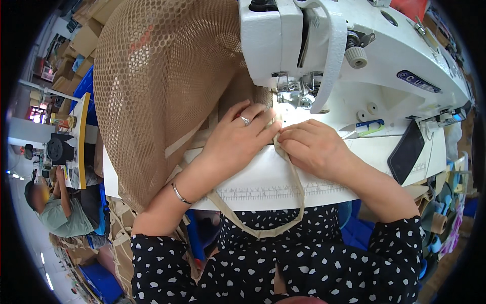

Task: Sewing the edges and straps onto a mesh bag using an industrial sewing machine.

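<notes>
A large piece of brown mesh fabric (167, 66) drapes over the left of the table and runs up to the sewing machine (354, 50). Just in front of the machine's presser foot (291, 98), my left hand (238, 133) presses the fabric edge and a beige strap, its fingers bent and close together. My right hand (311, 147) pinches the same beige strap (298, 187) beside the left fingertips. From there the strap hangs in a loop over the table's front edge and returns under my left forearm. The exact grip of the left fingers is partly hidden.
Right of the needle area lie small thread snips (364, 127) and two white bobbins (372, 108). A dark phone (406, 152) rests farther right. A printed ruler (253, 193) runs along the table's front edge. At the far left another person (66, 215) sits at a yellow-edged table.
</notes>
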A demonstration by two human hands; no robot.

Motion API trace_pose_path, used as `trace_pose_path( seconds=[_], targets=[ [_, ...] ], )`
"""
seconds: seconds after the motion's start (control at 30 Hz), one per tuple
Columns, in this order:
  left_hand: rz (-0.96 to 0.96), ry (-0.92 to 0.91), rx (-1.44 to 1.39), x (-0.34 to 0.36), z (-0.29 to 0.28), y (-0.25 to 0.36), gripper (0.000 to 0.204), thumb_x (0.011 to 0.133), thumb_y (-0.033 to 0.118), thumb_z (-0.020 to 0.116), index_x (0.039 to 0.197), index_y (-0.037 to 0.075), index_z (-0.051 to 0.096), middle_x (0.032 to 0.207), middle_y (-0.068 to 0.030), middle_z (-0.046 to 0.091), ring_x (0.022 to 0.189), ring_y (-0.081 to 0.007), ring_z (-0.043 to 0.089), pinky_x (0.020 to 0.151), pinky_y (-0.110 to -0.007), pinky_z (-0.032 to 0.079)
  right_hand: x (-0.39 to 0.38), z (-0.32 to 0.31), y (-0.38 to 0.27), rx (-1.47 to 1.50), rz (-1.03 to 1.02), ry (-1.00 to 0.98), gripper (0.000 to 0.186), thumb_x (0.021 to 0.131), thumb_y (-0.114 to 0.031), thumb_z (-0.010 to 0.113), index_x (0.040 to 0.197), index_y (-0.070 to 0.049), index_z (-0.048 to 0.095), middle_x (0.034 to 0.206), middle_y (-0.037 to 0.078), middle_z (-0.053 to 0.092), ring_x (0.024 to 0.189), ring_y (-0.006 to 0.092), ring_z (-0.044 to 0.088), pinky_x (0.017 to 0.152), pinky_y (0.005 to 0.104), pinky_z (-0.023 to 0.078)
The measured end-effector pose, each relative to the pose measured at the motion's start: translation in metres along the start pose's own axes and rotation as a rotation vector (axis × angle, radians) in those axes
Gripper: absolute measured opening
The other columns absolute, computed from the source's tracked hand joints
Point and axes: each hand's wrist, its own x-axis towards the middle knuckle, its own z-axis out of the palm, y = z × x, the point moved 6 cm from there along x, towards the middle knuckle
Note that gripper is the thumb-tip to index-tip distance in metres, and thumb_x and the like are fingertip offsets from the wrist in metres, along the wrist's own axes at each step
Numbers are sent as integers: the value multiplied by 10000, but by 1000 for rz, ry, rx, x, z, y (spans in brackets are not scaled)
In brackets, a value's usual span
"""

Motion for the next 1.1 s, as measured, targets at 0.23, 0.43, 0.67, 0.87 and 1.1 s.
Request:
trace_pose_path(
  seconds=[0.23,0.43,0.67,0.87,1.1],
  targets=[
    [-2,12,43,-1,10,2,431,861,164,596,1275,65,662,1327,-33,627,1232,-208,564,1038,-412,459,0,-1,9,-78,121,-20,261,761,-87,770,1000,-61,667,1116,40,717,1038,233,681,843,381,542],
    [-54,-28,-29,-2,16,0,461,880,88,558,1335,45,622,1362,-89,605,1287,-260,557,1046,-426,460,-2,1,14,-119,216,-63,308,773,-45,726,1074,-66,660,1166,47,697,1084,251,672,873,402,521],
    [-169,-150,-196,-9,16,8,519,903,78,599,1412,-10,541,1490,-204,488,1378,-352,494,1107,-479,422,-4,1,18,-105,251,-13,288,826,-80,676,1110,-41,654,1137,71,681,1005,256,643,903,393,488],
    [-194,-222,-407,-29,-1,49,766,919,455,709,1506,21,477,1603,-249,354,1496,-429,312,1190,-544,313,-4,1,16,-74,188,7,294,832,-103,692,1120,-52,666,1244,60,688,1185,240,637,985,392,474],
    [-158,-252,-381,-35,-1,55,675,929,412,708,1506,123,511,1606,-225,360,1493,-398,332,1187,-550,317,-6,0,18,-74,210,-19,245,844,-99,700,1088,-77,704,1273,36,702,1223,225,639,967,381,484]
  ],
)
